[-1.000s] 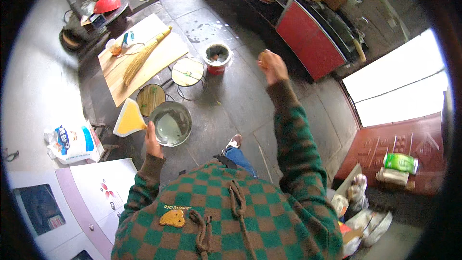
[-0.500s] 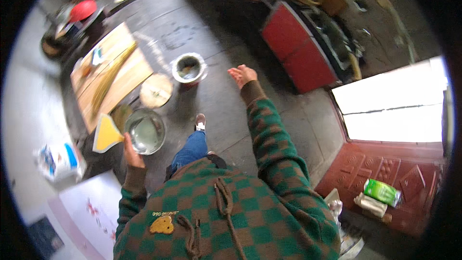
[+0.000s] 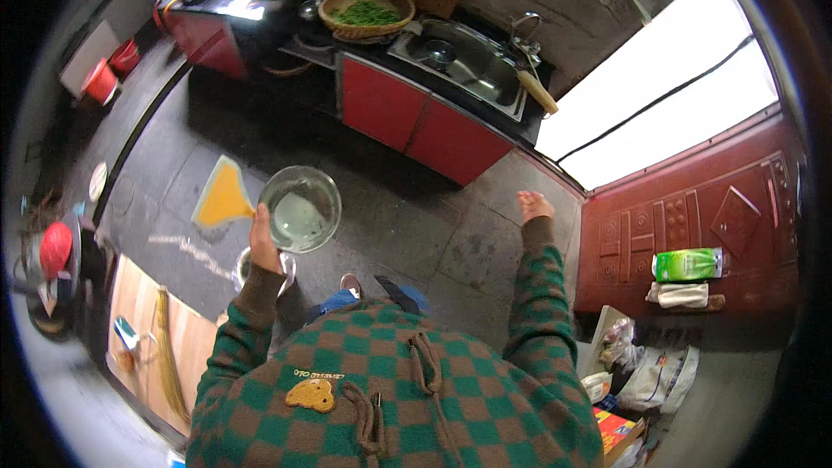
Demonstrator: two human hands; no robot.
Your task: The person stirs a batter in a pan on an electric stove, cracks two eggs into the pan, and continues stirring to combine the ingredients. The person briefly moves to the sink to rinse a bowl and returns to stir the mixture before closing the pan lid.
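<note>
My left hand (image 3: 264,241) grips the rim of a shiny round bowl (image 3: 334,208) and, alongside it, a yellow fan-shaped scraper (image 3: 224,197) with a pale edge. Something pale and glossy shows inside the bowl; whether it is liquid or reflection I cannot tell. Stretched out on the other side, my right hand (image 3: 535,205) holds nothing, its fingers loosely apart. Below the left wrist, a white-rimmed pot (image 3: 289,270) on the floor is mostly hidden by the arm.
Ahead runs a counter with red cabinets (image 3: 381,104), a sink (image 3: 481,74) and a basket of greens (image 3: 364,16). A wooden board (image 3: 139,295) with a straw bundle (image 3: 166,355) lies lower left. To the right are a red door (image 3: 641,225) and plastic bags (image 3: 659,377).
My view has swung right toward the counter and sink. The bowl and scraper have come along in my left hand, away from the board. My right hand remains free.
</note>
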